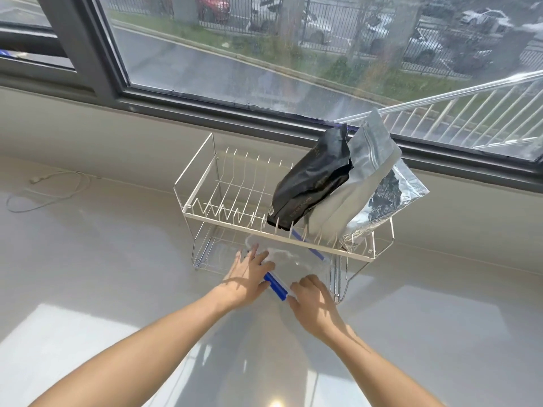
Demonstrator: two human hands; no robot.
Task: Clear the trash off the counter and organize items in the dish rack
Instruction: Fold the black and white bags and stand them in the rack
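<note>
Both my hands, left hand [246,277] and right hand [313,301], pinched a limp, slippery clear zip bag [293,265] with closed fingers at its blue seal, low before the dish rack [235,221] holding two stiff pouches [346,183].

2 bare forearms, no sleeves, rings or watch; left grip [245,279] and right grip [314,301] ungloved.

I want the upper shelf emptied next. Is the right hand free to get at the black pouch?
Probably not yet: the right hand and left hand are on the clear zip bag. Nothing covers the black pouch.
</note>
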